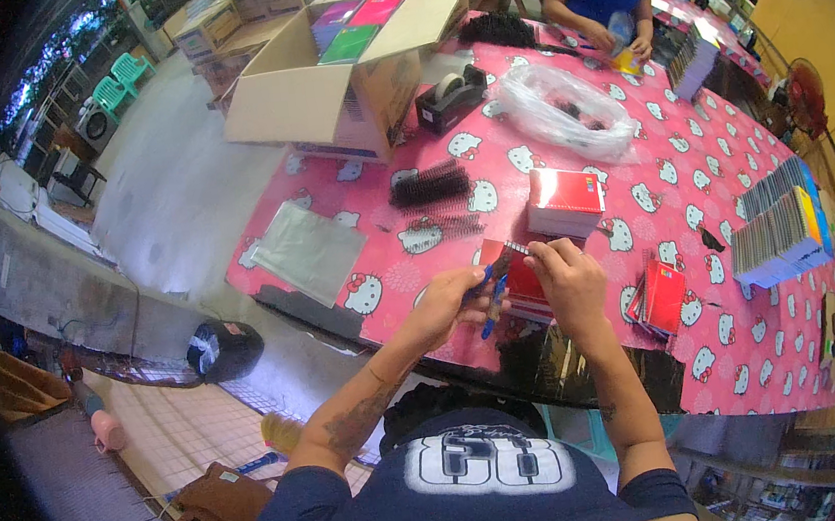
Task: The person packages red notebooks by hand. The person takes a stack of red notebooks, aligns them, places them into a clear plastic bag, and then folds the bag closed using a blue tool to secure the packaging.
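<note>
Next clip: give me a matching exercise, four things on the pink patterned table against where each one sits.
Things:
1. black tape dispenser
2. open brown cardboard box
3. flat clear plastic sleeve
4. small red spiral notebook

Places:
A. near the table's left edge, lying flat
B. between the left hand and right hand
C. far left corner of the table, coloured covers inside
D. just right of the box

Pairs: 1-D, 2-C, 3-A, 4-B
</note>
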